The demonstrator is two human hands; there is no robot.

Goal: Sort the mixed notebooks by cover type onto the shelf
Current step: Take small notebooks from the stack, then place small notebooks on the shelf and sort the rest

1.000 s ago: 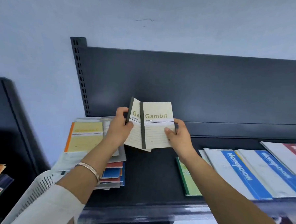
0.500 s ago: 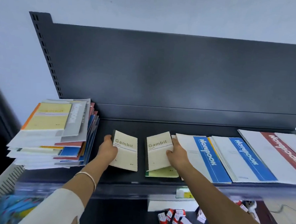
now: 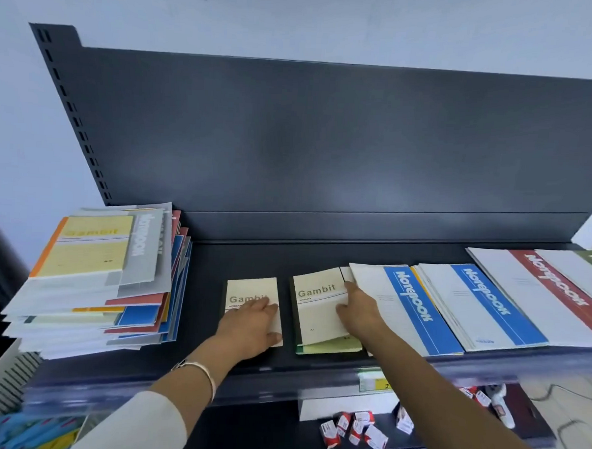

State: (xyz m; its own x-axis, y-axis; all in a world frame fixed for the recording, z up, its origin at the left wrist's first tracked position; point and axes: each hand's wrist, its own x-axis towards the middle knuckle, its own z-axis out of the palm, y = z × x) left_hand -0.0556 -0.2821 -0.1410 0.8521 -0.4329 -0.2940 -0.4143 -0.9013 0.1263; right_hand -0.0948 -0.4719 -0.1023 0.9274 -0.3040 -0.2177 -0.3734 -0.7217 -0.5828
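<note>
Step in hand: seating 2 cream Gambit notebooks side by side on the shelf (image 3: pixel 213 271), between the mixed stack (image 3: pixel 96 275) and the blue-band pile (image 3: pixel 407 305).

Left hand (image 3: pixel 251 321): grip spread, fingers flat on the left Gambit notebook (image 3: pixel 250 290), which lies alone on bare shelf.

Right hand (image 3: pixel 358 311): grip also unclenched, fingers laid along the right edge of the right Gambit notebook (image 3: pixel 318 304), which sits on a green notebook (image 3: pixel 329 348).

My judgement: the right cover bows upward, so press it flat and square it off the blue-band pile. Green under cream looks like 2 cover types in 1 pile; check this.

Hard to read: the left palm hides the lower cover. I cannot tell the depth of either pile. The far-right piles are cut off.
</note>
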